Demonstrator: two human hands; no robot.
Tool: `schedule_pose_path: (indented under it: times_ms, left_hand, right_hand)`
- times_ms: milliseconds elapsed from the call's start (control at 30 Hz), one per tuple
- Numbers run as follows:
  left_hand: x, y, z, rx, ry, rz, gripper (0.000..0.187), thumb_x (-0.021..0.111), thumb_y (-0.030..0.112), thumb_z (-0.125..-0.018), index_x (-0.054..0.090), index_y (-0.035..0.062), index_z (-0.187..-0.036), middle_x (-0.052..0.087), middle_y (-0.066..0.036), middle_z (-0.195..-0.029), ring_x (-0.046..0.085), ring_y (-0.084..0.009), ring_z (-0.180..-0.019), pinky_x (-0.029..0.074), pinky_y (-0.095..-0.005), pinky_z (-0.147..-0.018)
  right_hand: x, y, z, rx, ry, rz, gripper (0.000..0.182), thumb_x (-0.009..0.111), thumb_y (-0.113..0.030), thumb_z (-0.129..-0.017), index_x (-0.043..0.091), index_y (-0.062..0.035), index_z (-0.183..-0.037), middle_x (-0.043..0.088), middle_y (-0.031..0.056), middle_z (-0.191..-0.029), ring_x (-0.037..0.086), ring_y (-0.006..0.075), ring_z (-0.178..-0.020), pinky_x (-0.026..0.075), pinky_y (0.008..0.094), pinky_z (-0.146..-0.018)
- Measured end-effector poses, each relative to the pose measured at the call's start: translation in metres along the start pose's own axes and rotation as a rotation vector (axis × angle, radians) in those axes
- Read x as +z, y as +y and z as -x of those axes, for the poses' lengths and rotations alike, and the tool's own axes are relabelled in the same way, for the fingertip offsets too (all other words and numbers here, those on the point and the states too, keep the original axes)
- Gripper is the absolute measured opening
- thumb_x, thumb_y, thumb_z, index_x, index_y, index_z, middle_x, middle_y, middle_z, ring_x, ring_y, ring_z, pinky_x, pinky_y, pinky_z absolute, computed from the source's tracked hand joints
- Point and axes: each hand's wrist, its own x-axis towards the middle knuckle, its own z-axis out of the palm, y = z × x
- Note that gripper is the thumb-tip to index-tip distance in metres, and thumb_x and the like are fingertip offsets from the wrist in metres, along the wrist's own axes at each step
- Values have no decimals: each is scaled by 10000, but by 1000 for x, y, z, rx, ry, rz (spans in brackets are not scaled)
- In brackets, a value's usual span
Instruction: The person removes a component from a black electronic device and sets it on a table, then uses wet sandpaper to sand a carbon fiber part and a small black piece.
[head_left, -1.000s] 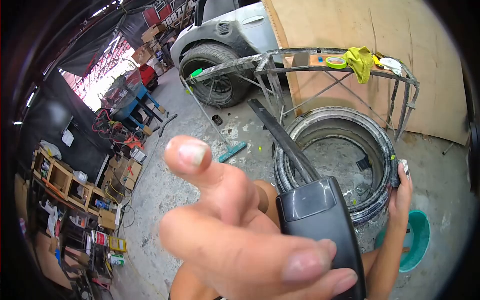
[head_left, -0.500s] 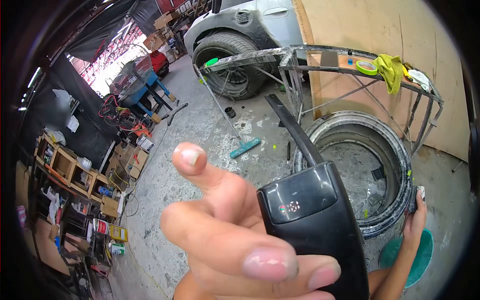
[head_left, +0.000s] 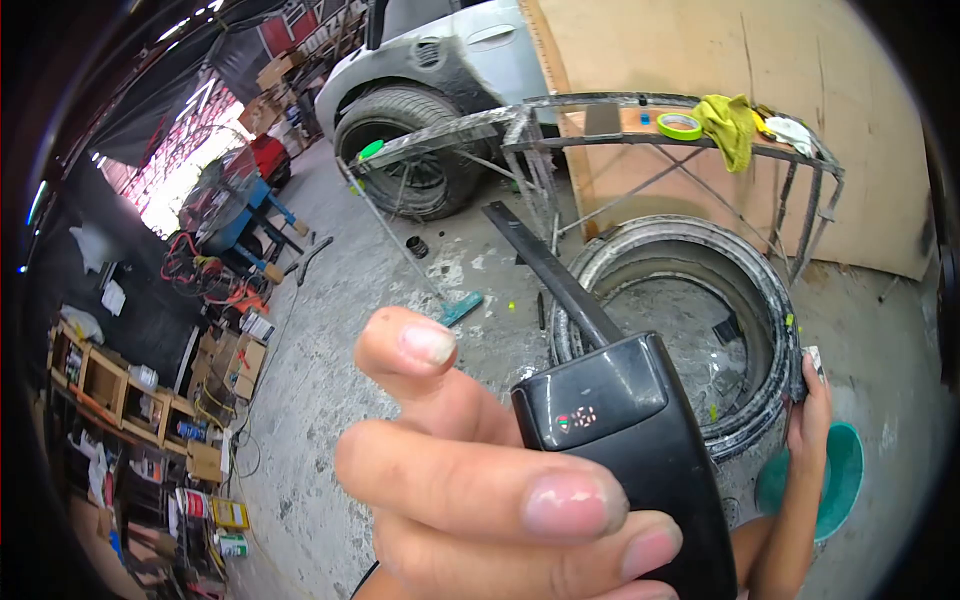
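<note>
Close in front of the camera, my left hand (head_left: 480, 490) has its fingers curled round a black power bank (head_left: 640, 460). Small lit digits glow on its glossy end. A flat black strap or cable (head_left: 555, 275) runs up and away from it. The thumb stands raised, off the device. Farther back, my right hand (head_left: 812, 405) grips a small dark block (head_left: 797, 380) at the outer right side of a large wheel rim (head_left: 770, 290). That rim lies flat on the floor, grey and smeared.
A teal bucket (head_left: 845, 480) stands beside my right forearm. Behind the rim, a metal frame stand (head_left: 520, 140) carries green tape (head_left: 680, 125) and a yellow-green cloth (head_left: 728, 130). A teal squeegee or broom (head_left: 462, 308) lies on the floor. A car (head_left: 480, 50) is behind; cluttered shelves (head_left: 130, 390) line the left.
The view has turned, so the car, stand and rim sit farther left. My left thumb has shifted slightly right and down. Both hands keep their hold.
</note>
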Motion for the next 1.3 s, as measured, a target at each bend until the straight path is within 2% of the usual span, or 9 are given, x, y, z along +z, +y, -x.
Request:
schedule_pose_path:
  times_ms: [133,233,300,433,500,1033,1133,1233,1300]
  left_hand:
    - [2,-9,-2,98,-37,135,247,561,406,-991,663,239,-1141,644,80,-1037,478,-227,-1257,242,-525,-1198]
    - [0,4,-3,-107,-125,44,253,561,413,-989,662,234,-1137,645,78,-1025,485,-226,-1236,245,-525,-1195]
    - [9,-17,-4,92,-61,169,258,564,417,-987,664,229,-1132,648,74,-1013,494,-226,-1214,260,-526,-1188]
    - [9,-6,-3,70,-53,190,262,555,422,-991,667,227,-1127,650,71,-1005,500,-226,-1200,278,-526,-1180]
    - [12,18,-1,-165,-17,27,274,549,431,-994,667,226,-1133,653,67,-1005,500,-228,-1204,291,-520,-1178]
    - [-7,-7,-7,-39,-284,95,287,531,439,-998,659,233,-1151,669,62,-1047,483,-229,-1235,281,-501,-1193]
    - [14,-24,2,144,5,122,271,527,424,-1001,658,224,-1129,668,60,-1036,488,-232,-1218,282,-500,-1190]
    - [9,-22,0,101,-103,198,267,513,418,-1005,656,216,-1106,666,61,-1029,491,-234,-1208,282,-500,-1187]
    - [17,-17,4,62,48,129,249,505,398,-1005,654,216,-1088,665,59,-1017,494,-233,-1197,289,-497,-1179]
  right_hand:
    - [10,-10,12,1,20,18,194,633,-197,-1013,647,-63,-1152,710,15,-1038,662,119,-890,527,296,-798]
    - [7,-9,13,-9,53,10,196,628,-193,-1015,647,-65,-1161,705,9,-1052,655,108,-894,519,282,-790]
    - [9,-8,13,-21,58,80,171,651,-285,-1000,633,-162,-1117,698,-73,-952,615,43,-776,438,248,-657]
    - [14,-9,14,-23,67,59,154,646,-272,-1003,636,-159,-1107,702,-70,-948,624,44,-778,446,249,-658]
    - [15,-8,13,-35,56,51,145,644,-264,-1005,641,-152,-1097,706,-63,-943,633,47,-767,456,244,-642]
    - [17,-8,13,-6,51,41,170,651,-250,-1001,650,-128,-1119,716,-42,-969,658,60,-787,490,252,-654]
    - [5,-3,4,-20,28,44,211,647,-259,-1003,645,-112,-1155,715,-27,-976,656,67,-825,494,250,-692]
    - [-15,8,-15,-110,-13,153,300,672,-222,-984,637,17,-1162,688,75,-1146,660,175,-990,511,346,-917]
    - [-23,17,-22,-420,303,1084,345,727,-246,-925,644,25,-1121,697,99,-1064,653,206,-969,505,382,-914]
